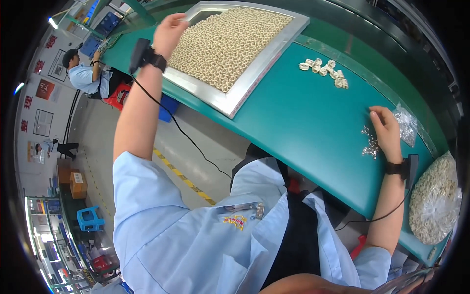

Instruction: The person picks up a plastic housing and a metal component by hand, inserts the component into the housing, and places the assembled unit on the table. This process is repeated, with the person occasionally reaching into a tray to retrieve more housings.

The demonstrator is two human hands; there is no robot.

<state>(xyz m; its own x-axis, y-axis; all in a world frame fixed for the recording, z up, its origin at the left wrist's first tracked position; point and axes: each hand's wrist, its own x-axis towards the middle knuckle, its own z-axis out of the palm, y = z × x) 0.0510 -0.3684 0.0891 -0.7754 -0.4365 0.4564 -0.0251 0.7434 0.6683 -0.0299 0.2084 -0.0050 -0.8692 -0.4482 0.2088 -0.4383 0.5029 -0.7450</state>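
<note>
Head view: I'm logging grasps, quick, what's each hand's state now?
Left hand: fingers bent by the silver-framed tray; whether holding anything cannot be told.
Right hand: fingers curled beside small metal pieces; holding cannot be told.

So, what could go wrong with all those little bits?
The right hand is very close to the loose shiny bits, so a bump might scatter them. The tray is crowded with beige pieces and sits near the table's edge, so a knock could spill some. The dangling cord might snag.
</note>
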